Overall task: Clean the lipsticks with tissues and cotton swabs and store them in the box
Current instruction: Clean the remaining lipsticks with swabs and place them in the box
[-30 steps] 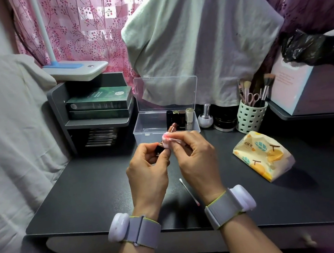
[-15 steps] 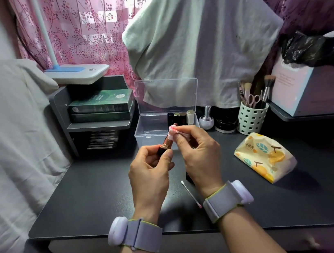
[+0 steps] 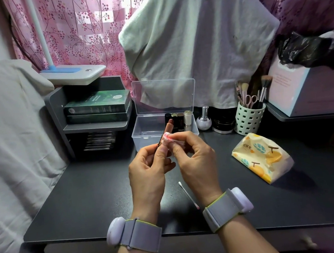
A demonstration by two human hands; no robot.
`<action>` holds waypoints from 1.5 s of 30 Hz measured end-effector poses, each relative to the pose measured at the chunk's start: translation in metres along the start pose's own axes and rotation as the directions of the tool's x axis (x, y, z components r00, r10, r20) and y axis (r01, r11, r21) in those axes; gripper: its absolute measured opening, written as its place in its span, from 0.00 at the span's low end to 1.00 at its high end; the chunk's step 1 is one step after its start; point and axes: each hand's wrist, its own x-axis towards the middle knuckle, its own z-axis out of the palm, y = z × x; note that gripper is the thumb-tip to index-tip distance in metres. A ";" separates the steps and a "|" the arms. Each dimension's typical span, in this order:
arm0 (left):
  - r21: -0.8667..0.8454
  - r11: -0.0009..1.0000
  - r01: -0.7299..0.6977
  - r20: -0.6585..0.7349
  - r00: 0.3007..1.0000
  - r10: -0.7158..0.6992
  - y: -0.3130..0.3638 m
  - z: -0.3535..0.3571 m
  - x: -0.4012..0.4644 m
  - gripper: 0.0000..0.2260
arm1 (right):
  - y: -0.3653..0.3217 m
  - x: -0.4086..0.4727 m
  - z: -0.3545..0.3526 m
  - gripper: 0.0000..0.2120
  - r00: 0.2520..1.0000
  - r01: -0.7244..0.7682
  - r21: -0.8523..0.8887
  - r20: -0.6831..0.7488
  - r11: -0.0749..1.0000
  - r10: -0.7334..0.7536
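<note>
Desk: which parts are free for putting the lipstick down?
The bare desk left of the left hand, up to the grey shelf, is free. Another patch lies between the cotton swab and the tissue pack. The back is crowded: clear box, silver bottle, brush holder.

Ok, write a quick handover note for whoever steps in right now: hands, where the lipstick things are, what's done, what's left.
Left hand grips the open lipstick upright.
Right hand pinches a pink-stained tissue against its tube.
A cotton swab with a stained tip lies on the desk between the wrists; the tissue pack sits to the right.
Done: several lipsticks stand in the open clear box.
Left: finish wiping this one and put it in the box.
</note>
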 end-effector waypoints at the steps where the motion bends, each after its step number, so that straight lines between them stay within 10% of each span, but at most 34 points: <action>1: -0.010 1.000 0.008 0.007 1.000 -0.008 0.001 0.001 0.000 0.06 | -0.001 0.002 0.000 0.03 1.000 -0.007 0.009 -0.016 1.000 0.008; 45: -0.309 0.880 0.361 0.224 0.927 -0.302 0.014 0.006 -0.007 0.11 | 0.007 0.009 -0.005 0.03 0.968 -0.228 0.401 -0.005 0.887 0.251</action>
